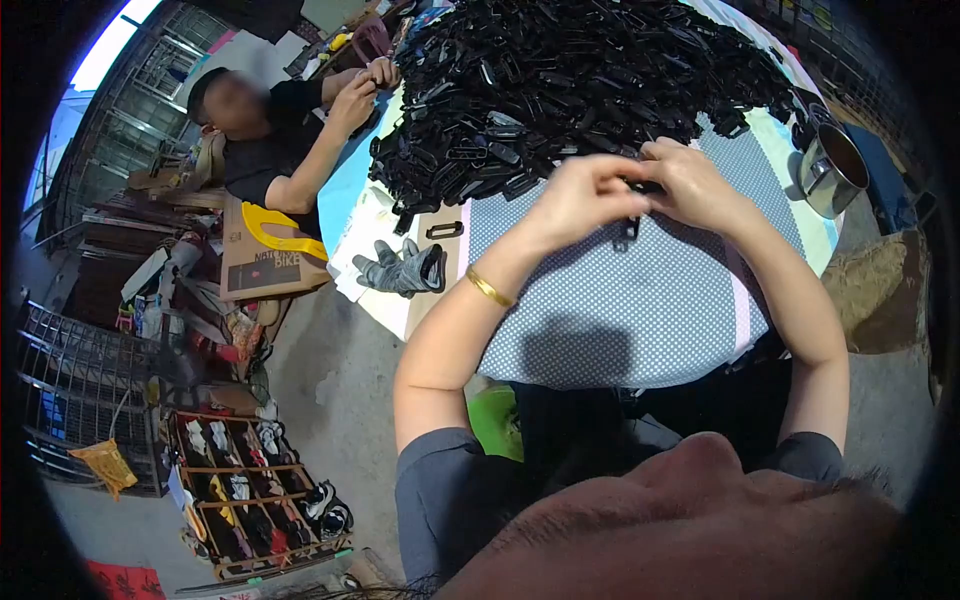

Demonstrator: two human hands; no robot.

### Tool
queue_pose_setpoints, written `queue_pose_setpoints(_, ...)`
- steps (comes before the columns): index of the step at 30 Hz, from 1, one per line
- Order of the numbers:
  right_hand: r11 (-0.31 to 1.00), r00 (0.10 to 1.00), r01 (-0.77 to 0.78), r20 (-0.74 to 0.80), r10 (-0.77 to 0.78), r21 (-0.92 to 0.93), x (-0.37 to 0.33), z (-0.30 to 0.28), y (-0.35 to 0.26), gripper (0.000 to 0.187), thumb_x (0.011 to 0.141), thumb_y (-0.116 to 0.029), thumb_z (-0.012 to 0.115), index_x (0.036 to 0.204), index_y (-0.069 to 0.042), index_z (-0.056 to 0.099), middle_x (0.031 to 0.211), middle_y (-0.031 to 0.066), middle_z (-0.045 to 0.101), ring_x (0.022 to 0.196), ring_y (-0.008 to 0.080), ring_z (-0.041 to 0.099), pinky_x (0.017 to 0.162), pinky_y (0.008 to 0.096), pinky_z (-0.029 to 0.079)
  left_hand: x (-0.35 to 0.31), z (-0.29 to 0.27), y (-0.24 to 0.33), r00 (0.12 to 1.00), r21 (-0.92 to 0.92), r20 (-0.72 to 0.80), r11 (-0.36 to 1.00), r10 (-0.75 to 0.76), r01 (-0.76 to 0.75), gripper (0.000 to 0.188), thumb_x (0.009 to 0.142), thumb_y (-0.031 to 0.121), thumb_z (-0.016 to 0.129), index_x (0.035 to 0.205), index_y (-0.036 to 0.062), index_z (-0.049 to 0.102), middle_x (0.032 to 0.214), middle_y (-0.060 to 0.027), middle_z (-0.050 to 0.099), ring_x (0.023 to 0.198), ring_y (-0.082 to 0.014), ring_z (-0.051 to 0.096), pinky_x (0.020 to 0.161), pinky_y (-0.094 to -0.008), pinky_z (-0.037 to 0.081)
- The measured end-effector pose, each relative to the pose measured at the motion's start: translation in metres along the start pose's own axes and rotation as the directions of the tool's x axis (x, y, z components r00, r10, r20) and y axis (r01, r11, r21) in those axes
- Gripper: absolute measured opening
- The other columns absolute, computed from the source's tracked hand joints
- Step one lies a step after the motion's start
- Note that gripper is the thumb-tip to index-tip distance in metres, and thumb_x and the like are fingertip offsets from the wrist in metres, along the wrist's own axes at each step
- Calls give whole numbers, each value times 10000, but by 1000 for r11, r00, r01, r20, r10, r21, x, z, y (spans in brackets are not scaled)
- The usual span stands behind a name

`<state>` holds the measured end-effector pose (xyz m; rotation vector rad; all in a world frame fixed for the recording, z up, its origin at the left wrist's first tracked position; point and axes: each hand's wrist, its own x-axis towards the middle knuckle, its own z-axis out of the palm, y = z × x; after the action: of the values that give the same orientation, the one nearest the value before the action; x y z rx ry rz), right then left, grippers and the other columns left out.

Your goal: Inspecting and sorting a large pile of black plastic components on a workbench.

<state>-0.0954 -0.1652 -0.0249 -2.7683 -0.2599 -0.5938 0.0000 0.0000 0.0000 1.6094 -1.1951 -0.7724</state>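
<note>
The left hand (590,203) and right hand (692,187) meet over the grey cloth with a fine white dot pattern (650,300), fingertips closed in a pinch on a small, dark black piece (648,187). The fingers hide most of this piece, so its outline and exact seating cannot be told; the left hand is a little blurred. At six o'clock from the fingertips, just below them, shows another black, narrow part (631,229); whether it hangs from the grip or lies on the cloth is unclear.

Fingertip work like this probably goes best with one hand as a firm anchor while the other makes small adjustments, thumbs opposed and pressure light, since thin parts may slip or bend. Holding the work low over the cloth should let a dropped piece land close by, rather than among the large heap of black, oblong, glossy pieces (570,90), which spreads at twelve o'clock and would make it hard to find.

A soft dark shadow falls on the cloth at seven o'clock, so a slight tilt toward the light may help the eyes. Elbow room seems ample: the grey, crumpled work gloves (400,270) lie near eight o'clock, the shiny, cylindrical metal mug (825,180) at three, both well apart from the fingers.
</note>
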Motion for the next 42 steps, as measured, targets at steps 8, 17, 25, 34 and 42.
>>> queue_pose_setpoints(8,994,998,-51,36,54,-92,2,8,1,178,656,-149,662,776,-22,628,809,111,590,797,286,558,694,360,464,6,-34,-25,909,826,-135,551,394,-117,168,695,113,647,826,8,628,833,-116,592,832,-283,546,750,-356,440)
queue_pose_setpoints(17,619,903,-339,60,425,708,9,-7,-5,463,731,-80,670,1158,-59,491,757,-13,534,644,43,498,583,206,441,6,-30,-21,950,862,-133,506,281,-29,246,647,90,690,877,26,633,833,-110,596,814,-268,548,764,-321,443)
queue_pose_setpoints(25,384,814,47,-258,520,922,12,6,-10,246,765,-66,642,977,-18,529,907,58,603,728,99,576,691,221,476,11,-12,-15,957,-111,-286,994,-47,16,209,720,51,685,878,-29,574,804,-70,613,716,-103,582,657,-232,485)
queue_pose_setpoints(34,659,865,-233,-158,477,715,7,19,-2,274,802,-88,607,1047,27,567,914,67,625,832,106,583,745,229,469,21,1,-33,977,-712,-169,702,-133,-28,434,847,24,506,1257,-9,369,990,-114,570,828,-150,586,708,-242,504)
queue_pose_setpoints(42,566,856,-145,-184,483,811,7,15,-6,283,771,-133,642,1011,11,600,891,72,637,806,114,596,733,231,472,21,10,-32,957,-758,-288,602,34,-250,248,843,34,530,1087,11,492,981,-47,564,888,-107,543,776,-234,463)
